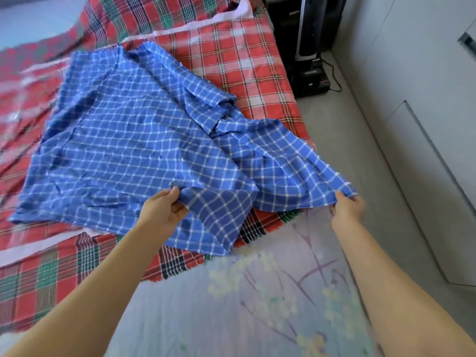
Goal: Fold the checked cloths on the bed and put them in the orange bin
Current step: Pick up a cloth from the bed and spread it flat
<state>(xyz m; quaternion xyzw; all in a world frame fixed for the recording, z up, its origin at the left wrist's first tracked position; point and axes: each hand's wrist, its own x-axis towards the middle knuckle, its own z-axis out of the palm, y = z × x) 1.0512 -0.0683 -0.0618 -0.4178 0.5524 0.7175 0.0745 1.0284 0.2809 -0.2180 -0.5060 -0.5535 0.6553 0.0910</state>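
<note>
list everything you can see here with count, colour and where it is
blue checked cloth: 1, blue with white lines, spread rumpled on top of the red cloths
red checked cloths: at least 2, red with green, white and dark checks, across the bed under the blue one
bed sheet: 1, pale lilac with flower print, near end of the bed
black appliance: 1, black and silver, on the floor by the bed's far corner
cable: 1, black, on the floor beside the appliance
cabinets: pale grey, along the right
floor: grey, right of the bed
left grip: 1, bare hand, pinches the blue cloth's near edge
right grip: 1, bare hand, pinches its near right corner
</note>
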